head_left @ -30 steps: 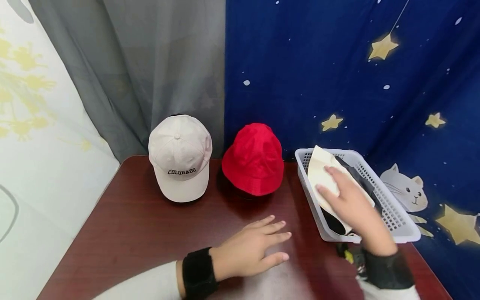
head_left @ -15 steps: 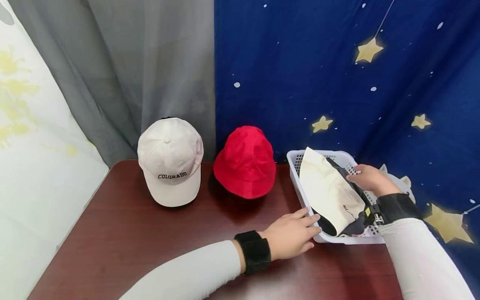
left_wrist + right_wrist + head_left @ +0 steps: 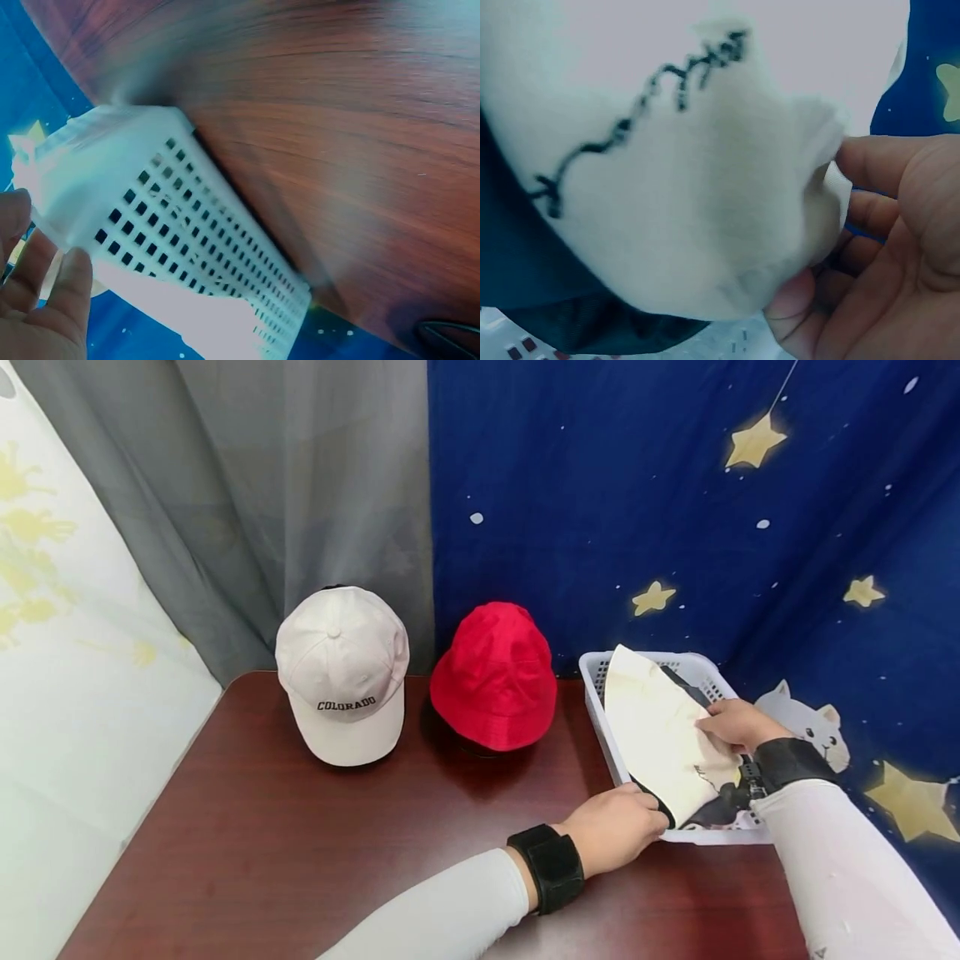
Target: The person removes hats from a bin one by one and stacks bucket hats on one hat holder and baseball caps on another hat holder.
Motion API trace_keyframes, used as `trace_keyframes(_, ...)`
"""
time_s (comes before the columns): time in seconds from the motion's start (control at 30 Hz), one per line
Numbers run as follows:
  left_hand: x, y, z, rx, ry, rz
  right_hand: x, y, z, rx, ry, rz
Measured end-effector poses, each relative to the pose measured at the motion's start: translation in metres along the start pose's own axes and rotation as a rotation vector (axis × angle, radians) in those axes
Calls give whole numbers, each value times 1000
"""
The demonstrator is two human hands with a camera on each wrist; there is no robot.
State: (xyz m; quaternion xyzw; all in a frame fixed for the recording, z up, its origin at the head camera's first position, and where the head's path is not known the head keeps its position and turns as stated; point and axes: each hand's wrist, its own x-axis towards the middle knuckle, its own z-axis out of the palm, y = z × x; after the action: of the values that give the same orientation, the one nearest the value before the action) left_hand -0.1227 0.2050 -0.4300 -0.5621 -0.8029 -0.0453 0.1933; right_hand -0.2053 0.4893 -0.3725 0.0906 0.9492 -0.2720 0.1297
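Observation:
A cream bucket hat (image 3: pixel 652 727), folded flat with a dark lining at its edge, lies in the white plastic basket (image 3: pixel 597 727) at the right. My right hand (image 3: pixel 742 725) pinches its right side; the right wrist view shows thumb and fingers on the cream cloth (image 3: pixel 667 195), beside dark lettering. My left hand (image 3: pixel 617 828) is at the basket's near left corner, its fingers curled at the hat's lower edge. In the left wrist view, the left fingers (image 3: pixel 71 289) are close to the basket rim, and their exact grip is partly hidden.
A white cap (image 3: pixel 343 668) lettered COLORADO and a red bucket hat (image 3: pixel 495 681) stand at the back of the brown table (image 3: pixel 300 852). Dark cloth (image 3: pixel 712 812) lies under the cream hat. Curtains (image 3: pixel 570 527) hang behind the table.
My left hand has moved right to the basket's near corner and curled its fingers. My right hand shifted from on top of the cream hat to its right side and now pinches it.

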Motion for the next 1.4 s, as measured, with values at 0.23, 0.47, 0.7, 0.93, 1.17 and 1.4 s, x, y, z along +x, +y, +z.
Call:
trace_keyframes(0.23, 8, 3, -8, -11, -62, -11, -12, -6, -9, 96, -11, 12)
trace_keyframes(0.47, 7, 2, -10, -49, -47, -28, -18, -18, -19, 83, 17, 5)
trace_keyframes(0.7, 4, 2, -4, -62, -10, -39, -45, -52, -35, -33, 111, -107)
trace_keyframes(0.93, -2, 0, -1, -161, 32, -51, -73, -91, -50, -164, 288, -211)
trace_keyframes(1.17, -38, -7, -13, -589, 158, -296, -104, -125, -46, -278, 461, -331)
trace_keyframes(1.4, -63, -43, -54, -1412, 446, -809, -142, -162, -38, -301, 604, -435)
